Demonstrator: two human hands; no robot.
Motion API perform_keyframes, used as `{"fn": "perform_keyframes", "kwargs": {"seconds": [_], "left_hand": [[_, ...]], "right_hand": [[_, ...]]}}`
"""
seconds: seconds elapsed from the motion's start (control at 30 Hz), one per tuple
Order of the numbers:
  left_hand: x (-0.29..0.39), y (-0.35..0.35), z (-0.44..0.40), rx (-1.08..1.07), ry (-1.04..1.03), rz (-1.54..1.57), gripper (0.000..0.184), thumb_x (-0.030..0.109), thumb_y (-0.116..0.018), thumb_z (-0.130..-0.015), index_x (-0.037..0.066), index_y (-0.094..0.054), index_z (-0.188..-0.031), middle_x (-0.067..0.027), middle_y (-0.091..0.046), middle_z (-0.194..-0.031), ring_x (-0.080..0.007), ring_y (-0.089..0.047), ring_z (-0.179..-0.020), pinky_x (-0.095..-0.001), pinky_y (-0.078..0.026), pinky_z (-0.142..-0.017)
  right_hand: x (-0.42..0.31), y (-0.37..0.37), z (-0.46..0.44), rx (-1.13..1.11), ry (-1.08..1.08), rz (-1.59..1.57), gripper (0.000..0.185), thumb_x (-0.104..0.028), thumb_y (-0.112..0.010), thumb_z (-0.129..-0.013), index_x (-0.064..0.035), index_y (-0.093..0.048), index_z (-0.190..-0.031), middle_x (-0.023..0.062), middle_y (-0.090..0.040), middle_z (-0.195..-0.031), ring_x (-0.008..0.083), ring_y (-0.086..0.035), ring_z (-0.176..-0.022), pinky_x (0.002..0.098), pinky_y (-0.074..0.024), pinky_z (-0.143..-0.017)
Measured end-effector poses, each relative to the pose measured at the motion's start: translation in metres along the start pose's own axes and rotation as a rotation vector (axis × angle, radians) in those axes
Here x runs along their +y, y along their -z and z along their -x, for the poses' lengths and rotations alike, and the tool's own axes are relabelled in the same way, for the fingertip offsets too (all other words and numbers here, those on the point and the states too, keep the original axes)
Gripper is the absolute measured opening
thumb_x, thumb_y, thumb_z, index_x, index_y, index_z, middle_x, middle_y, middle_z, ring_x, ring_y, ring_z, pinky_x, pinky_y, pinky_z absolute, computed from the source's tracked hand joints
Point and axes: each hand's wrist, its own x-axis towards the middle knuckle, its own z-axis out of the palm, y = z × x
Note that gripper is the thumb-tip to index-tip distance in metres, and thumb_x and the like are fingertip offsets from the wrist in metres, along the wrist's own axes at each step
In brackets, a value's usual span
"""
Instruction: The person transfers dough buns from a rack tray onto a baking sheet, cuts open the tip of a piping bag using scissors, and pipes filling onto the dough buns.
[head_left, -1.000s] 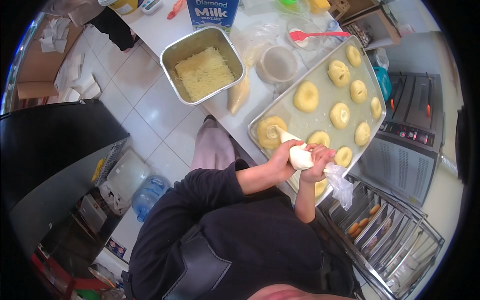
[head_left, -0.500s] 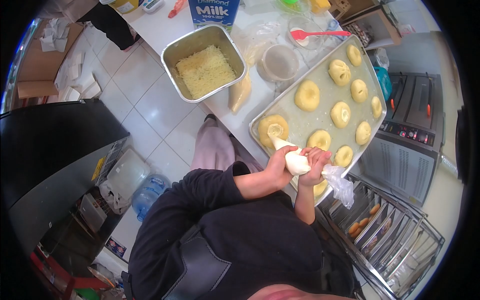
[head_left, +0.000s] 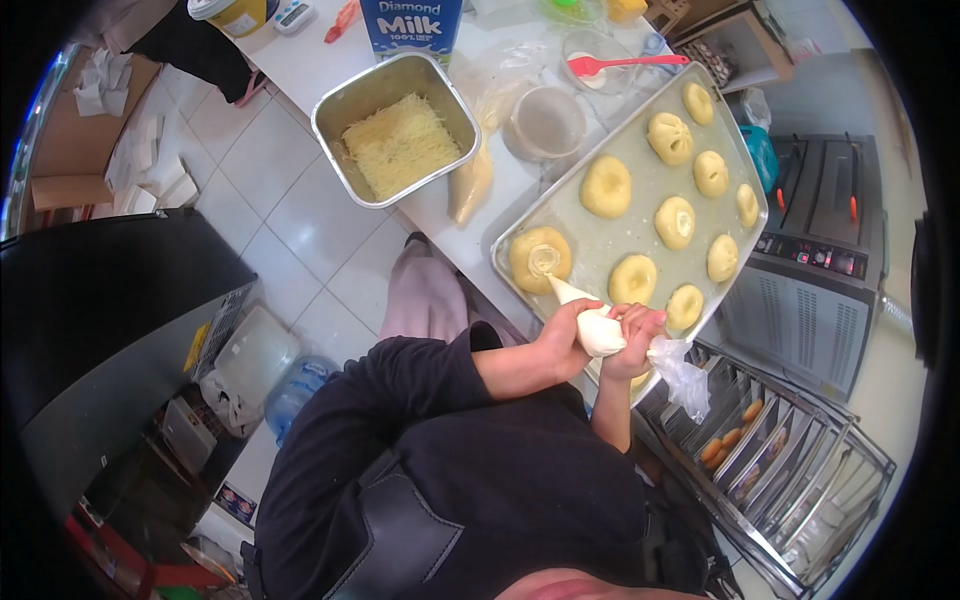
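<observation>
1 piping bag (head_left: 601, 333) over the baking tray (head_left: 640, 160)

from here i see the left hand (head_left: 563, 340) and right hand (head_left: 634, 338) together, clamped around it, tip at the cream-centred dough round (head_left: 525, 258) by the tray's left corner.

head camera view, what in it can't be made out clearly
Head view: yellow dough round, mostly behind right hand and forearm.
Head view: undersides of left hand's fingers, behind white filled piping bag.
Head view: floor of grey metal pan, under yellow shreds.
Head view: top of blue milk carton, cut off by upper edge.
Head view: small white device's display, too small.
</observation>
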Motion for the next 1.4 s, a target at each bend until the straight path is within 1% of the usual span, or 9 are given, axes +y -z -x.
{"fn": "perform_keyframes", "kwargs": {"seconds": [0.03,0.13,0.23,0.33,0.63,0.73,1.03,1.13,1.4], "left_hand": [[0.001,-0.001,-0.001,0.002,0.006,-0.015,0.027,0.019,-0.036,-0.081,0.000,-0.048,-0.097,-0.0105,-0.054,-0.094,-0.0218,-0.050,-0.090,-0.0330,-0.037,-0.082],[0.003,-0.003,-0.003,-0.030,0.017,-0.033,0.021,0.019,-0.042,-0.078,0.003,-0.047,-0.091,-0.0084,-0.055,-0.085,-0.0205,-0.054,-0.081,-0.0320,-0.042,-0.077],[0.005,-0.005,-0.007,-0.042,0.014,-0.041,0.021,0.019,-0.041,-0.078,0.003,-0.048,-0.089,-0.0082,-0.056,-0.084,-0.0201,-0.054,-0.080,-0.0315,-0.043,-0.076],[0.009,-0.006,-0.011,-0.056,0.017,-0.041,0.025,0.018,-0.036,-0.081,0.001,-0.048,-0.094,-0.0092,-0.055,-0.090,-0.0200,-0.052,-0.087,-0.0312,-0.039,-0.080],[0.020,-0.012,-0.016,-0.033,-0.030,-0.050,0.024,0.018,-0.037,-0.080,0.001,-0.047,-0.094,-0.0093,-0.054,-0.090,-0.0206,-0.052,-0.087,-0.0328,-0.038,-0.081],[0.023,-0.010,-0.017,-0.046,-0.037,-0.009,0.018,0.017,-0.043,-0.076,0.005,-0.046,-0.089,-0.0084,-0.054,-0.084,-0.0205,-0.053,-0.081,-0.0321,-0.043,-0.076],[0.027,-0.007,-0.012,-0.044,-0.056,0.025,0.018,0.016,-0.042,-0.077,0.004,-0.045,-0.089,-0.0089,-0.054,-0.084,-0.0209,-0.053,-0.081,-0.0328,-0.043,-0.077],[0.026,-0.007,-0.015,-0.049,-0.059,-0.026,0.028,0.018,-0.035,-0.081,-0.002,-0.045,-0.097,-0.0122,-0.053,-0.095,-0.0231,-0.050,-0.091,-0.0337,-0.037,-0.083],[0.015,-0.003,-0.021,-0.036,-0.009,-0.038,0.026,0.018,-0.036,-0.080,-0.001,-0.045,-0.096,-0.0115,-0.054,-0.092,-0.0223,-0.051,-0.089,-0.0331,-0.038,-0.082]], "right_hand": [[0.000,0.000,-0.001,0.008,0.003,0.003,0.042,-0.024,-0.033,-0.090,-0.0091,-0.029,-0.051,-0.0003,-0.027,-0.045,0.0098,-0.028,-0.041,0.0264,-0.0376,-0.046],[0.001,0.001,-0.003,0.016,0.017,0.028,0.042,-0.025,-0.033,-0.090,-0.0091,-0.029,-0.051,-0.0001,-0.027,-0.045,0.0102,-0.028,-0.041,0.0266,-0.0379,-0.047],[0.003,0.003,-0.006,0.000,0.020,0.037,0.042,-0.026,-0.032,-0.090,-0.0092,-0.029,-0.051,0.0001,-0.027,-0.045,0.0106,-0.029,-0.041,0.0266,-0.0380,-0.048],[0.005,0.001,-0.009,0.008,0.012,0.031,0.043,-0.027,-0.032,-0.090,-0.0093,-0.029,-0.051,0.0003,-0.028,-0.046,0.0109,-0.030,-0.042,0.0264,-0.0381,-0.049],[0.009,-0.011,-0.021,0.001,0.089,0.045,0.043,-0.027,-0.034,-0.089,-0.0093,-0.030,-0.050,-0.0004,-0.027,-0.044,0.0103,-0.030,-0.041,0.0267,-0.0391,-0.047],[0.011,-0.013,-0.021,-0.004,0.099,0.093,0.043,-0.026,-0.034,-0.089,-0.0091,-0.030,-0.050,-0.0006,-0.026,-0.044,0.0097,-0.028,-0.039,0.0268,-0.0393,-0.046],[0.008,-0.023,-0.021,-0.042,0.105,0.018,0.042,-0.024,-0.036,-0.089,-0.0090,-0.030,-0.050,-0.0005,-0.026,-0.043,0.0095,-0.027,-0.039,0.0263,-0.0386,-0.044],[0.008,-0.020,-0.021,-0.028,0.094,0.033,0.042,-0.024,-0.036,-0.089,-0.0091,-0.030,-0.050,-0.0005,-0.026,-0.044,0.0096,-0.027,-0.039,0.0265,-0.0387,-0.045],[0.006,-0.008,-0.016,0.028,0.060,0.066,0.043,-0.025,-0.035,-0.089,-0.0095,-0.029,-0.050,-0.0004,-0.027,-0.045,0.0095,-0.028,-0.041,0.0255,-0.0376,-0.045]]}}
